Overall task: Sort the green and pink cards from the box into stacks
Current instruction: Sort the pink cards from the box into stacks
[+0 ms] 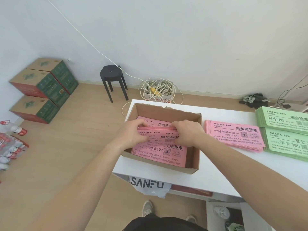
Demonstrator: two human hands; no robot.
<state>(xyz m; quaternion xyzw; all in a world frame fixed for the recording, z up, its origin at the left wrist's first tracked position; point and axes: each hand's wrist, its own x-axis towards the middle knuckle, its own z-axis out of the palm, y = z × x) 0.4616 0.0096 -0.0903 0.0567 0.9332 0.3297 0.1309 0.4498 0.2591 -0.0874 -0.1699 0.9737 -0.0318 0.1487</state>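
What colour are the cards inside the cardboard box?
The cards in the box are pink with black print; head view shows it.

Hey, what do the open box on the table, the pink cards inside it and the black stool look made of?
Box: brown cardboard, matte, with a ragged torn back rim. Pink cards: thin printed paper or light card, matte; layered sheet edges show in the lifted bundle. Stool: probably moulded plastic, smooth black with a soft sheen, not certain.

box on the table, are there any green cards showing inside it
No, only pink cards show in the box; the green cards lie stacked on the table to its right.
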